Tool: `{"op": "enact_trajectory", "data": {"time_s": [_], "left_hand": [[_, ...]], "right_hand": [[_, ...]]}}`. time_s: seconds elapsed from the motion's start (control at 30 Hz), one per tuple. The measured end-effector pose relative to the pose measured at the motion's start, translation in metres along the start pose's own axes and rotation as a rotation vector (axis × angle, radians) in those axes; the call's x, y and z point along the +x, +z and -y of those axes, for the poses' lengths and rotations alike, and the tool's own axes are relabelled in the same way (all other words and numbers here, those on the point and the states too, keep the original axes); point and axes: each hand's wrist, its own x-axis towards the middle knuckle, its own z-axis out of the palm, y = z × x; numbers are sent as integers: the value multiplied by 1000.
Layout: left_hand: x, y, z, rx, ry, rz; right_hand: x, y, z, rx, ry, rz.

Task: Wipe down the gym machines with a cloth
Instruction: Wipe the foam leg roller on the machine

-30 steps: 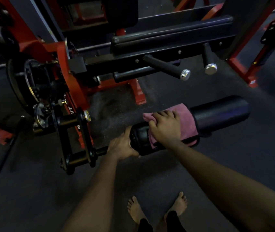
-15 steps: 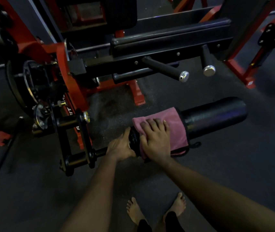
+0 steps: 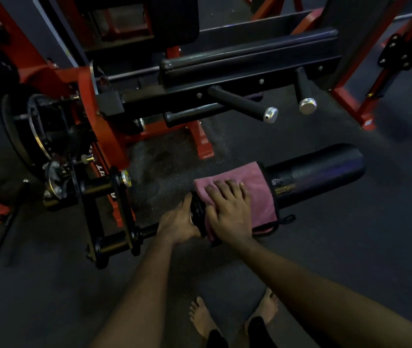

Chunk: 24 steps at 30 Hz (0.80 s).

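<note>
A black padded roller point(image 3: 317, 172) sticks out to the right from a red and black gym machine point(image 3: 99, 136). A pink cloth point(image 3: 257, 194) is wrapped over the roller's left part. My right hand point(image 3: 230, 212) lies on the cloth with fingers spread and curved over it, pressing it onto the roller. My left hand point(image 3: 178, 222) grips the roller's left end where the thin bar enters it. The roller's right half is bare.
Two black handles with chrome caps point(image 3: 270, 114) point(image 3: 306, 105) jut out from the machine's long black pad point(image 3: 250, 61) above the roller. Weight plates point(image 3: 24, 131) sit at the left. Another red frame point(image 3: 365, 121) stands at the right. My bare feet point(image 3: 235, 320) are on the dark floor.
My right hand has slid the pink cloth leftward along the roller toward my left hand, baring more of the roller's right side. My left hand has kept its grip.
</note>
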Motion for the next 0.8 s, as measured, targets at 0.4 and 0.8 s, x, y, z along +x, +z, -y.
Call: {"op": "enact_trajectory", "data": {"time_s": [0.4,0.8], "left_hand": [[-1,-1,0,-17,-7,12],[-1,-4,1,-36,-2,33]], "right_hand": [[-14,3,-5,-2,-16,-48],[0,-7,-31,12,175,-121]]}}
